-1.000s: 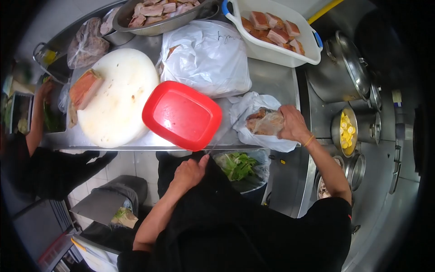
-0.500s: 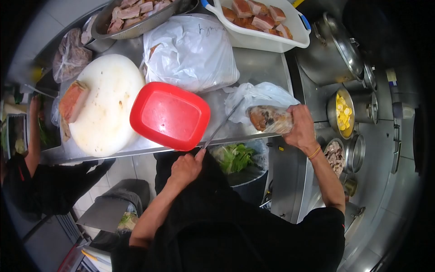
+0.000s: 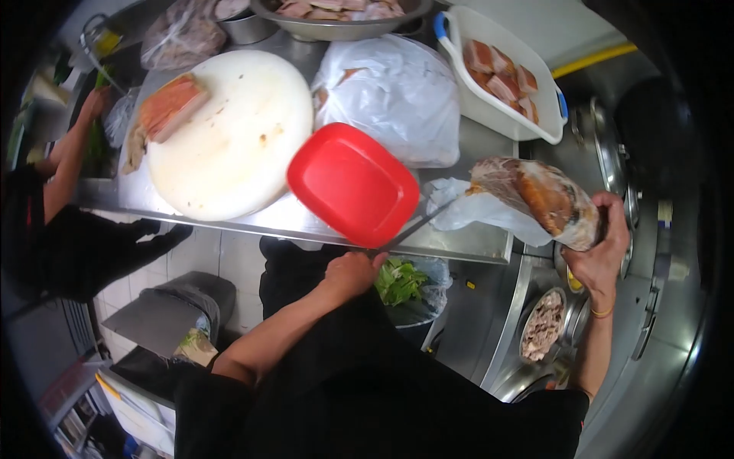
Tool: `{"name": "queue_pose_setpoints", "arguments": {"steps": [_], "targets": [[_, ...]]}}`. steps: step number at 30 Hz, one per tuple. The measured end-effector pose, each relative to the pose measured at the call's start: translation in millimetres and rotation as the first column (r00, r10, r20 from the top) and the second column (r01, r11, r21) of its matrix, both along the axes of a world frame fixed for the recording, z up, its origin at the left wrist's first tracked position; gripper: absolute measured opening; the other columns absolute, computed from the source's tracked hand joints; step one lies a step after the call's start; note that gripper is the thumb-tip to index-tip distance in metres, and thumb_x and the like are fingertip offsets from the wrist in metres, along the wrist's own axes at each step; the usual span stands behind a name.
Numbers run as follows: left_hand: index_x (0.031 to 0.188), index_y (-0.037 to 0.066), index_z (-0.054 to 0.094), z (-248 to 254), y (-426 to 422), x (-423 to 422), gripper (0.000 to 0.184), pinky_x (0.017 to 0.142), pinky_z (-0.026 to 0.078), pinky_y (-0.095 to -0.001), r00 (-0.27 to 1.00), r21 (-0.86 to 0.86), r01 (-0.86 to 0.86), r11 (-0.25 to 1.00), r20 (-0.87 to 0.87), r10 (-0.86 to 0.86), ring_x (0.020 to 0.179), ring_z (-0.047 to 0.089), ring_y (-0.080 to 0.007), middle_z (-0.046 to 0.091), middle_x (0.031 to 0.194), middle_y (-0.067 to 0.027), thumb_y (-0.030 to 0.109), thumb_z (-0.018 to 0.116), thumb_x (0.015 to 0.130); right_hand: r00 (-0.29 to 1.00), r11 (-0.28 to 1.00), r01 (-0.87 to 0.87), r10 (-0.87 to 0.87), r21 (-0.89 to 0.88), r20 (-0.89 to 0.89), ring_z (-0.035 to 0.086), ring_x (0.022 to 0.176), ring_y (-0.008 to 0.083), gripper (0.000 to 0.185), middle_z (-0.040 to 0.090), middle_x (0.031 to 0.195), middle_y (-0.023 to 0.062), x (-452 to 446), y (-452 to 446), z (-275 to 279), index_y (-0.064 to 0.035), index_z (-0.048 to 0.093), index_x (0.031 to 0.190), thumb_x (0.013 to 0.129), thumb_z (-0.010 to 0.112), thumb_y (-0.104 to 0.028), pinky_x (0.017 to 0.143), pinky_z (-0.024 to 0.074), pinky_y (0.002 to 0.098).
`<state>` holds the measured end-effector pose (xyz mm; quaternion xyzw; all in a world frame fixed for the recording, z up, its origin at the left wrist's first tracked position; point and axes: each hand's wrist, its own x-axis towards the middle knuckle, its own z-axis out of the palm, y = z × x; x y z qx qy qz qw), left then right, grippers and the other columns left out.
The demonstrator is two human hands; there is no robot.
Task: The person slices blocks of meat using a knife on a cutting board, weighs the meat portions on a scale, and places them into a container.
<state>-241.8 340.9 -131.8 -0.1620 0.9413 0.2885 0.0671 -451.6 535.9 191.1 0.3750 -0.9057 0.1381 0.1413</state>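
Note:
My left hand (image 3: 353,275) is closed around the handle of a knife (image 3: 417,227), whose long narrow blade points up and right over the counter's front edge. Its tip ends at the white plastic bag (image 3: 489,217), partly hidden there. In my right hand (image 3: 600,252) is the right end of a chunk of meat (image 3: 535,195) in clear plastic wrap, browned along its middle. The chunk is raised and tilted above the counter's right end, with the white bag beneath it. A red tray (image 3: 353,183) lies just above my left hand.
A round white cutting board (image 3: 237,138) bears a slab of pork (image 3: 172,107). Behind are a full white bag (image 3: 390,99), a metal bowl of meat (image 3: 340,29) and a white tub (image 3: 451,53) of meat pieces. A bin with greens (image 3: 401,281) stands below. Another person's arm (image 3: 69,157) is at left.
My right hand has moved right, lifting and turning the wrapped meat so more of it shows. My left hand keeps hold of the knife. The camera view has shifted and turned.

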Motion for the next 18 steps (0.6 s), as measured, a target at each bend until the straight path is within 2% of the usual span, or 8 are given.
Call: {"name": "queue_pose_setpoints", "arguments": {"steps": [3,6,7,10,11,14,15,18], "targets": [[0.065,0.004,0.067,-17.5,-1.9,-1.7,0.07,0.044,0.053,-0.0444,0.996,0.025,0.081,0.996,-0.037,-0.08,0.051,0.067,-0.0322,0.063,0.057,-0.0182,0.06,0.045,0.099,0.996,0.997,-0.081,0.081,-0.004,-0.03,0.054,0.081,0.022,0.046,0.053,0.092,0.009,2.9,-39.6,29.1,-0.0008,0.054,0.099,0.059,0.076,-0.006,0.078,0.0457,0.0276],[0.066,0.004,0.068,-21.5,-3.3,-4.6,0.069,0.041,0.052,-0.044,0.997,0.049,0.022,0.999,-0.082,-0.017,0.048,0.065,-0.0299,0.063,0.057,-0.0164,0.06,0.045,0.099,0.947,0.963,-0.261,0.27,0.071,-0.174,0.054,0.082,0.0239,0.045,0.053,0.092,0.0101,6.2,-92.3,50.3,-0.0003,0.054,0.098,0.06,0.076,-0.008,0.078,0.0457,0.0285],[0.068,0.004,0.069,-23.7,-7.0,-5.0,0.069,0.045,0.054,-0.0462,0.994,0.05,0.088,0.995,-0.074,-0.084,0.052,0.067,-0.0319,0.064,0.06,-0.018,0.06,0.043,0.1,0.939,0.951,-0.307,0.306,0.016,-0.155,0.055,0.083,0.0257,0.045,0.053,0.091,0.0114,7.8,-111.1,53.1,0.0004,0.054,0.098,0.06,0.076,-0.009,0.079,0.0462,0.0298],[0.089,0.0,0.072,-5.5,-23.0,-12.0,0.068,0.075,0.058,-0.0477,0.974,0.227,0.179,0.957,0.097,-0.205,0.081,0.073,-0.0379,0.072,0.084,-0.0222,0.057,0.038,0.102,0.862,0.875,-0.485,0.478,0.002,-0.169,0.055,0.083,0.0261,0.045,0.053,0.092,0.0117,8.7,-172.9,56.4,0.0004,0.055,0.099,0.06,0.076,-0.009,0.079,0.0465,0.03],[0.094,-0.001,0.073,14.7,-32.5,-16.3,0.067,0.081,0.057,-0.0486,0.952,0.357,0.081,0.931,0.248,-0.178,0.088,0.072,-0.0397,0.072,0.089,-0.0224,0.055,0.039,0.102,0.85,0.867,-0.498,0.488,0.0,-0.198,0.055,0.084,0.0258,0.044,0.053,0.091,0.0115,12.5,-195.9,52.5,0.0004,0.056,0.099,0.061,0.075,-0.009,0.079,0.0463,0.0299],[0.088,-0.003,0.074,3.4,-35.4,-9.8,0.07,0.077,0.059,-0.0499,0.99,0.43,0.089,0.898,0.059,-0.126,0.081,0.073,-0.0398,0.071,0.082,-0.0255,0.056,0.04,0.101,0.797,0.796,-0.603,0.598,-0.054,-0.085,0.057,0.084,0.0271,0.046,0.055,0.091,0.0117,16.7,-260.4,31.8,-0.0019,0.057,0.098,0.056,0.074,-0.008,0.077,0.047,0.0321],[0.093,-0.003,0.075,6.5,-38.2,-13.0,0.07,0.087,0.056,-0.0479,0.977,0.473,0.079,0.877,0.14,-0.164,0.093,0.072,-0.0404,0.072,0.092,-0.0262,0.056,0.037,0.102,0.774,0.774,-0.632,0.627,-0.042,-0.086,0.056,0.084,0.029,0.045,0.055,0.091,0.0124,17.4,-281.8,18.9,-0.0024,0.057,0.098,0.057,0.074,-0.011,0.077,0.0468,0.0344],[0.097,-0.001,0.074,15.4,-48.0,-13.4,0.063,0.085,0.056,-0.0482,0.958,0.522,0.113,0.845,0.169,-0.233,0.097,0.071,-0.0391,0.072,0.098,-0.0248,0.05,0.038,0.104,0.665,0.662,-0.747,0.743,-0.061,-0.078,0.055,0.086,0.0349,0.048,0.055,0.091,0.0147,18.3,-345.8,-34.0,-0.0027,0.056,0.097,0.058,0.074,-0.025,0.075,0.0449,0.0424]]}}
